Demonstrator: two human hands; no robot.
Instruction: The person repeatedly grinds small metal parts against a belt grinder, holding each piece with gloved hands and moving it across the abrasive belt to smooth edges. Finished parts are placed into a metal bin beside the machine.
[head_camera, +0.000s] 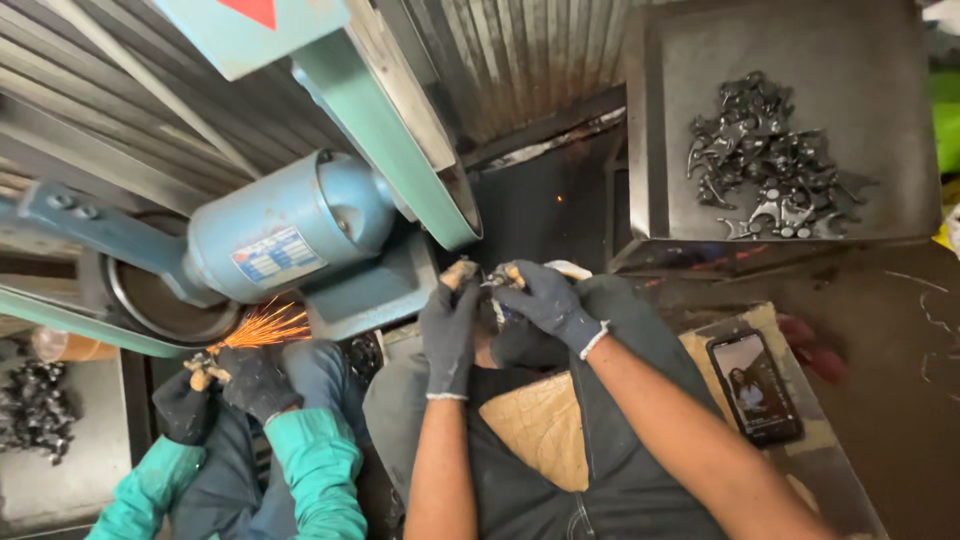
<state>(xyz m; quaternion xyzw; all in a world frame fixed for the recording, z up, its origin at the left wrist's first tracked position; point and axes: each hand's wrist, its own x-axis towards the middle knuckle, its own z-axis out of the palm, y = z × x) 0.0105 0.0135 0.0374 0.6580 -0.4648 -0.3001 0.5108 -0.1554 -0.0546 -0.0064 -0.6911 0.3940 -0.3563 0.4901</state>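
Step in hand, by the look of it: small metal piece (497, 277) held up to the green sanding belt (385, 130), just below the belt's lower end, at about 12 o'clock from the wearer's lap. Both hands in dark gloves. Left hand (450, 325) fingers pressed together on the piece's left end; right hand (540, 300) pinching it from the right.

Next move likely calls for a firm two-hand hold and steady press to the belt, fingers kept off the abrasive.

At 9 o'clock a co-worker's gloved hands (235, 380), green sleeves, throw orange sparks (262, 325) at a wheel. Tray (660, 120) at 1 o'clock holds a pile of like metal parts (775, 165). Phone (755, 385) at 3 o'clock on the counter (900, 400).

Hard to make out: piece's shape, mostly covered by gloves; belt contact point unclear; blue motor (290, 225) hides the wheel partly.
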